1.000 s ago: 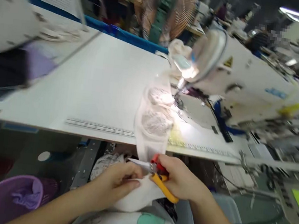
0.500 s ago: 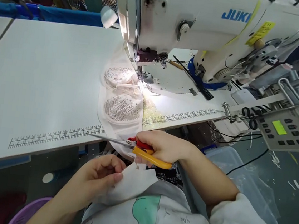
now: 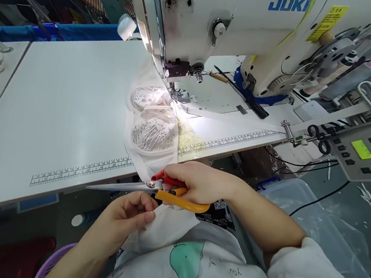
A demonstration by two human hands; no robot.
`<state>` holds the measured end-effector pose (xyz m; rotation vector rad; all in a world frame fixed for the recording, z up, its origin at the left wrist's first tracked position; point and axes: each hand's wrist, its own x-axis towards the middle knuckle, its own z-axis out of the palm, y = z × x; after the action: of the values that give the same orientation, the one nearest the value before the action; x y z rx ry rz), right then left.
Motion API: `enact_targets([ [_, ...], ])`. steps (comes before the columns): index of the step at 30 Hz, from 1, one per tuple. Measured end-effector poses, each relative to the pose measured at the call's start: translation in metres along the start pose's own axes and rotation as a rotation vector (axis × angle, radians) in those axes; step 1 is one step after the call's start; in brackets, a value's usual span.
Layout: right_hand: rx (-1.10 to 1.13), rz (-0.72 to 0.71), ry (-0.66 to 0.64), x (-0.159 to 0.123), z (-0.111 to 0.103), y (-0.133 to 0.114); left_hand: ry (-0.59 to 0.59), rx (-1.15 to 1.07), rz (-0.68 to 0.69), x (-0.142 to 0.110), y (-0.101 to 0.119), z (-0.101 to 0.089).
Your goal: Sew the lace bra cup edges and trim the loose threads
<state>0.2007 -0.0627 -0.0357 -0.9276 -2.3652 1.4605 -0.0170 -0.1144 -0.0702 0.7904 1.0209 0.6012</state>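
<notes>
My right hand (image 3: 197,182) is closed round a pair of scissors (image 3: 153,188) with red and yellow handles, blades pointing left below the table's front edge. My left hand (image 3: 122,219) pinches a piece of white fabric (image 3: 165,228) over my lap, just under the scissors. A white lace bra piece (image 3: 151,126) lies on the white sewing table (image 3: 58,106) and hangs over its edge toward my hands; its far end sits by the needle of the JUKI sewing machine (image 3: 245,25).
A control panel (image 3: 365,152) with a green display stands at the right. A clear plastic bin (image 3: 313,220) sits on the floor to my right, a purple basket (image 3: 54,262) at lower left. A printed ruler (image 3: 81,172) runs along the table's front edge. A fan stands behind.
The view swung from a blurred sideways look to facing the machine. The scissors rose clear of the white fabric and their blades now lie level, pointing left.
</notes>
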Motion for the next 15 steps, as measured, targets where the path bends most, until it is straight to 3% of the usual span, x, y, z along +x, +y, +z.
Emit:
enact_targets([
  [8,-0.012,0.000,0.006,-0.002,0.000,0.000,0.205,0.090,-0.033,-0.009,0.006,0.021],
  [12,0.024,0.005,0.025,-0.003,0.002,-0.002,0.208,0.161,-0.032,-0.009,0.007,0.021],
  [15,0.035,0.018,0.028,-0.004,0.003,-0.004,0.099,0.215,-0.019,-0.006,0.007,0.016],
])
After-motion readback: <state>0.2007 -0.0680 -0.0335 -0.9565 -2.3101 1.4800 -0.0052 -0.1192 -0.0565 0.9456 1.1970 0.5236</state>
